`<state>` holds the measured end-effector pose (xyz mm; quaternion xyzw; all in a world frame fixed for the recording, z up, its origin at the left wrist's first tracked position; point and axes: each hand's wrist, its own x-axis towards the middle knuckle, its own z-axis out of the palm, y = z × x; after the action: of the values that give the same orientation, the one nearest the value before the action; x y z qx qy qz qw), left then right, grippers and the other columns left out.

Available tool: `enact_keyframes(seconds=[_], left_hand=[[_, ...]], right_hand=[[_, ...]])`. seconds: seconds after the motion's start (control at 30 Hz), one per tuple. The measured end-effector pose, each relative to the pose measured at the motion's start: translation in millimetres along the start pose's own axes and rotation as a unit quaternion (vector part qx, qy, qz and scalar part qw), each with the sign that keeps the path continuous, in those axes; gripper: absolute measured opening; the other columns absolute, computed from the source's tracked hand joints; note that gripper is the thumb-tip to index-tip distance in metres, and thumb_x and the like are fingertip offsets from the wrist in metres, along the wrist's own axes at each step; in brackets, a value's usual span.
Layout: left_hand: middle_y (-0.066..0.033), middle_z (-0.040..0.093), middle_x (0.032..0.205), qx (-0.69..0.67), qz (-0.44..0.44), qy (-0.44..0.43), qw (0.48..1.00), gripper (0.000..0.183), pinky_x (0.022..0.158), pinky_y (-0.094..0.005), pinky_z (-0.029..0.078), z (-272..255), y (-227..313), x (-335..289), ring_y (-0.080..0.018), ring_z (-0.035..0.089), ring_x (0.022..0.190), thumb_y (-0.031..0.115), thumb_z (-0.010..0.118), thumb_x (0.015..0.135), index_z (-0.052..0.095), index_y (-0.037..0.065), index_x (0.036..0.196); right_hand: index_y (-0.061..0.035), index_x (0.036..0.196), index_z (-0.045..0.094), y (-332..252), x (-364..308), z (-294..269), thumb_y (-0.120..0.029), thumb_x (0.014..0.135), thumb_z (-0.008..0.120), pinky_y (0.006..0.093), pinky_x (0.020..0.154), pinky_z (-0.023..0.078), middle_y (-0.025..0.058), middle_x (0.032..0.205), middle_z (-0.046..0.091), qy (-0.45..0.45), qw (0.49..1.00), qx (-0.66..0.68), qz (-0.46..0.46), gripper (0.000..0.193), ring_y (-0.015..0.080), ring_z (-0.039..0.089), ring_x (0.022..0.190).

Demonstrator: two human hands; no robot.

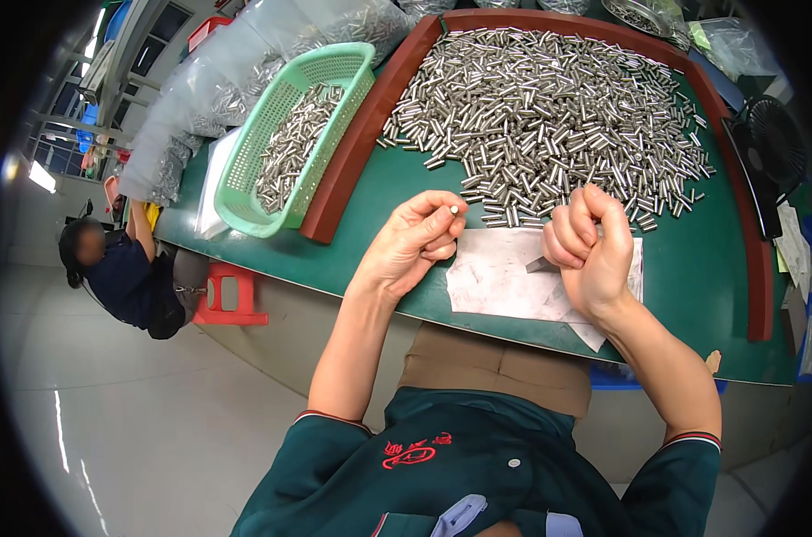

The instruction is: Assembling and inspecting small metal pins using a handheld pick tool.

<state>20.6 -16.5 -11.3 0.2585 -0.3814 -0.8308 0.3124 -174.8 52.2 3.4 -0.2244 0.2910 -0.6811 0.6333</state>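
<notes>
My left hand [416,240] is closed over the near side of the pile, pinching a small metal pin [454,209] between thumb and forefinger; only its bright round end shows. To its right my right hand [594,246] is curled into a fist. A flat grey piece [540,265] with a pointed end juts from under that fist; the rest of it is hidden by the fingers. Beneath both hands lies a smudged white paper sheet [495,277]. Just beyond it spreads a big heap of short shiny metal pins [549,116] on the green tabletop [406,197].
A dark red raised border [352,157] frames the heap. Left of it stands a light green basket [236,179] partly filled with pins. Clear bags [169,134] of metal parts line the far left. A black fan [768,148] stands at right. Another person [124,273] sits at far left near a red stool [231,295].
</notes>
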Motion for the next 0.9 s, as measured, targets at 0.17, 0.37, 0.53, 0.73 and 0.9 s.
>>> enact_keyframes(seconds=[0.17,0.37,0.53,0.73,0.9], left_hand=[[-0.0032,0.049,0.072,0.025,0.028,-0.008,0.999,0.010,0.043,-0.0159,0.022,-1,-3,-1,-0.0036,0.028,0.050,0.011,0.055,0.082,0.056,0.006,0.090],[-0.0036,0.049,0.073,0.030,0.030,-0.009,0.999,0.010,0.043,-0.0161,0.022,-1,-4,-3,-0.0037,0.026,0.049,0.011,0.055,0.081,0.056,0.006,0.090],[-0.0034,0.050,0.070,0.050,0.036,-0.001,0.998,0.011,0.043,-0.0167,0.022,4,-6,-4,-0.0036,0.026,0.048,0.012,0.054,0.082,0.055,0.005,0.091],[0.0007,0.045,0.060,0.423,0.055,0.021,0.904,0.008,0.045,-0.0200,0.028,50,-11,-17,-0.0048,0.036,0.050,0.007,0.049,0.084,0.050,-0.001,0.087],[-0.0110,0.048,0.051,0.667,0.137,0.008,0.732,0.011,0.043,-0.0289,0.035,65,-29,-13,-0.0232,0.046,0.043,0.005,0.057,0.076,0.050,0.002,0.084]], right_hand=[[-0.0112,0.050,0.024,0,0,0,-0.020,0.084,0.032,0.0230,0.035,0.015,-0.0019,0.041,0.021,-0.004,1.000,0.007,-0.002,0.037,0.0072,0.015,0.037],[-0.0107,0.050,0.025,0,-1,1,-0.019,0.084,0.033,0.0225,0.035,0.015,-0.0017,0.041,0.022,-0.004,1.000,0.008,-0.002,0.035,0.0067,0.015,0.036],[-0.0106,0.050,0.026,1,-3,-1,-0.019,0.084,0.034,0.0224,0.035,0.015,-0.0017,0.041,0.023,-0.007,1.000,0.008,-0.001,0.036,0.0066,0.015,0.036],[-0.0102,0.050,0.026,1,-2,-2,-0.016,0.084,0.032,0.0227,0.036,0.015,-0.0013,0.041,0.024,-0.015,1.000,0.023,0.001,0.035,0.0068,0.016,0.037],[-0.0125,0.050,0.025,1,0,-1,-0.023,0.085,0.031,0.0238,0.037,0.016,-0.0021,0.041,0.022,-0.033,0.999,-0.024,-0.003,0.038,0.0079,0.017,0.037]])
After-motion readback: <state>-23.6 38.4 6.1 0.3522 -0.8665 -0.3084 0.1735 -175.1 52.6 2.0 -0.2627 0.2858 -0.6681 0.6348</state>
